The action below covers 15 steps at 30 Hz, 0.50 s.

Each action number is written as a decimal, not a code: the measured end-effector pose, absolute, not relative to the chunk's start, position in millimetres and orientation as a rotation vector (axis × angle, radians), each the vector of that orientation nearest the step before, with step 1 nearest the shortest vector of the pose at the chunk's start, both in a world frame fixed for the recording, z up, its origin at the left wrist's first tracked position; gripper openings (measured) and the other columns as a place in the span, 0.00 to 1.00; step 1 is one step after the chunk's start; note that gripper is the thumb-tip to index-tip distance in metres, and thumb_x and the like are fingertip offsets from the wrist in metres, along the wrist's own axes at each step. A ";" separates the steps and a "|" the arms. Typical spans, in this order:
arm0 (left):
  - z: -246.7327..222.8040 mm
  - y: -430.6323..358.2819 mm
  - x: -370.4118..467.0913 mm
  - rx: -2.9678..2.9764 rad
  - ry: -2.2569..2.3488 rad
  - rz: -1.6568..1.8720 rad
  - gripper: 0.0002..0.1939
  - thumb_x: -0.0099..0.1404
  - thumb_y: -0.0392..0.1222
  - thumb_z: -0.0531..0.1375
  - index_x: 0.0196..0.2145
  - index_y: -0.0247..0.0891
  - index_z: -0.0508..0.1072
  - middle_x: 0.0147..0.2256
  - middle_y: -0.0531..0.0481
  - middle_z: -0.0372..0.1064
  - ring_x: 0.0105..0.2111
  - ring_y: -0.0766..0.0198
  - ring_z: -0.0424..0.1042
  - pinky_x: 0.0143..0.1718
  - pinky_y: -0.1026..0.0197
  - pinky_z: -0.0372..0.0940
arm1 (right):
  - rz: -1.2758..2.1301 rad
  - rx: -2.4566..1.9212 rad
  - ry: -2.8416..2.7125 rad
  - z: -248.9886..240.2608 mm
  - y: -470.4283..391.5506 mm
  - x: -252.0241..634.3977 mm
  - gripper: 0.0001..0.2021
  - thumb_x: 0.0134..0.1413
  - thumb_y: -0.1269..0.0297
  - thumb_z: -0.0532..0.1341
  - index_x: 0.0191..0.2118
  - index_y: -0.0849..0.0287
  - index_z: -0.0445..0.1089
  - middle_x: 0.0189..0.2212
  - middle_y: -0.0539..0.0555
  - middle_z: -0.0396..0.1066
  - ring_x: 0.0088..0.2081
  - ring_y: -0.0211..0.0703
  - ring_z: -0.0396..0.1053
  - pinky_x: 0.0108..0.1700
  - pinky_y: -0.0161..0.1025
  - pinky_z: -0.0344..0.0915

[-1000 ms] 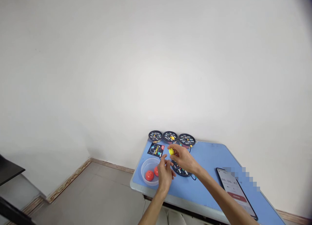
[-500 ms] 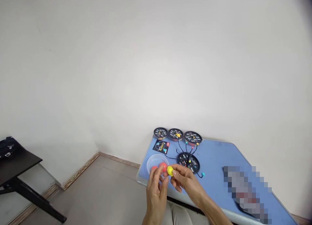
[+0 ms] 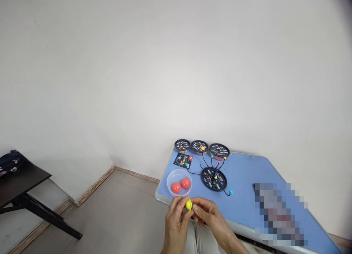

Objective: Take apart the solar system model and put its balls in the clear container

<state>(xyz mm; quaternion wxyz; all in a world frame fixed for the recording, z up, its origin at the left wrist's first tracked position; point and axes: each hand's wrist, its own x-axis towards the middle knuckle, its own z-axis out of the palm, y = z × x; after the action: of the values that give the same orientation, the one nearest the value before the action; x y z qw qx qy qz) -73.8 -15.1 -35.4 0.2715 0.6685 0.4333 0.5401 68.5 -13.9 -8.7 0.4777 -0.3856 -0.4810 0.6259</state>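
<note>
A small yellow ball (image 3: pixel 189 204) with a raised rim around it is pinched between my two hands, near the table's front edge. My left hand (image 3: pixel 176 221) grips it from the left with thumb and fingers. From the other side, the fingertips of my right hand (image 3: pixel 208 213) close on it. Just beyond my hands stands a clear round tub (image 3: pixel 168 184) with two red balls (image 3: pixel 185 183) inside. To its right lies a black printed disc (image 3: pixel 220 183) bearing a centre post with curved black arms, tipped by small coloured beads.
Three round lidded containers (image 3: pixel 219 150) line the wall side of the blue table (image 3: pixel 244 173). A black printed card (image 3: pixel 183 160) lies in front of them. A blurred-out object (image 3: pixel 279 213) rests at the right. A dark table (image 3: pixel 24 177) stands at far left.
My left hand has come away from the red balls in the tub and closed on the yellow ball. Both hands are now nearer the table's front edge.
</note>
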 end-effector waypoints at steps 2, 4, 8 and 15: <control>-37.2 -17.4 -76.0 1.825 1.174 1.444 0.14 0.67 0.45 0.58 0.49 0.45 0.76 0.42 0.46 0.74 0.42 0.60 0.75 0.42 0.61 0.72 | 1.512 -0.961 -1.173 -12.1 -15.4 66.9 0.24 0.44 0.40 0.66 0.34 0.60 0.75 0.20 0.46 0.62 0.21 0.31 0.53 0.24 0.32 0.50; -36.3 -14.2 -80.6 1.859 1.216 1.425 0.16 0.70 0.46 0.55 0.52 0.43 0.74 0.44 0.45 0.74 0.43 0.60 0.74 0.43 0.60 0.71 | 1.495 -1.000 -1.161 -16.0 -16.5 65.7 0.24 0.45 0.40 0.66 0.34 0.60 0.74 0.22 0.47 0.65 0.21 0.31 0.54 0.24 0.32 0.50; -23.1 16.5 -94.8 2.001 1.354 1.337 0.19 0.72 0.46 0.48 0.54 0.41 0.71 0.47 0.42 0.71 0.46 0.58 0.72 0.46 0.58 0.69 | 1.489 -1.086 -1.153 -24.6 -21.6 66.0 0.27 0.41 0.38 0.66 0.34 0.60 0.72 0.27 0.50 0.70 0.20 0.30 0.55 0.22 0.32 0.49; 4.9 90.2 -99.9 2.442 1.757 0.414 0.18 0.70 0.36 0.48 0.54 0.37 0.69 0.47 0.43 0.70 0.50 0.57 0.68 0.50 0.57 0.64 | 1.464 -1.156 -1.273 -54.8 -44.8 72.5 0.26 0.45 0.37 0.62 0.33 0.59 0.72 0.26 0.51 0.70 0.22 0.33 0.57 0.25 0.33 0.56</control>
<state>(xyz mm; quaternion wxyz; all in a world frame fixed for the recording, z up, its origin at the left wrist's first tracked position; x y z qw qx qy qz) -99.9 90.2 4.9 0.0522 0.8031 0.5778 0.1361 72.5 -44.8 -54.8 0.4273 -0.4629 -0.5096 0.5861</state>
